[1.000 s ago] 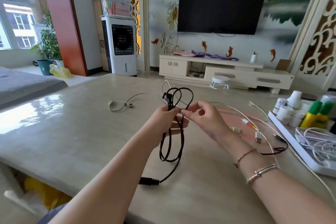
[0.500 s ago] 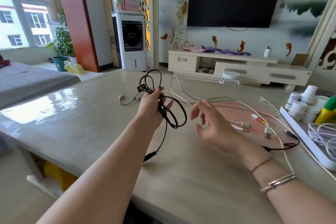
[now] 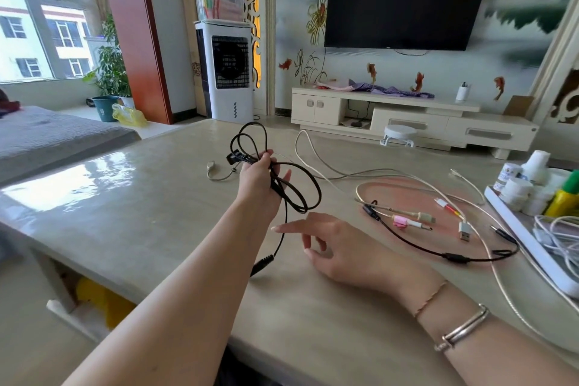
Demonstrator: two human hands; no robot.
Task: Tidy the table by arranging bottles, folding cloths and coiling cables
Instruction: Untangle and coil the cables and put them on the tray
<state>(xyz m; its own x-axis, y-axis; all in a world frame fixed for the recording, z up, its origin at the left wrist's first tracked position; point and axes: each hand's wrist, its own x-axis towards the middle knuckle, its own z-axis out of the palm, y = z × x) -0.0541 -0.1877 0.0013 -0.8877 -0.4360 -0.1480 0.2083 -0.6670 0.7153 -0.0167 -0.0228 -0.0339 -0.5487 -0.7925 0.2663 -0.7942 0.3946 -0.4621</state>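
My left hand [image 3: 260, 180] grips a black cable [image 3: 308, 188] gathered into several loops above the table [image 3: 141, 207]. The cable's tail hangs down to a plug [image 3: 262, 264] near the front edge. My right hand [image 3: 341, 247] hovers low over the table just right of that tail, fingers loosely spread, holding nothing. To its right lie loose white cables [image 3: 404, 180] and a second thin black cable [image 3: 438, 252], with several plugs around a USB plug [image 3: 464, 230]. At the far right a white tray [image 3: 517, 229] carries small white bottles [image 3: 517, 188], a yellow-green bottle [image 3: 565, 197] and coiled white cables [image 3: 560, 232].
A short grey cable [image 3: 216, 171] lies beyond my left hand. A grey sofa [image 3: 47, 135] stands to the left, a TV cabinet [image 3: 407, 119] and a small white stool [image 3: 399, 135] behind the table. Yellow things sit on a shelf under the table [image 3: 94, 301].
My right hand has let go of the black cable and dropped toward the table. My left hand has lifted the looped cable up and away to the left.
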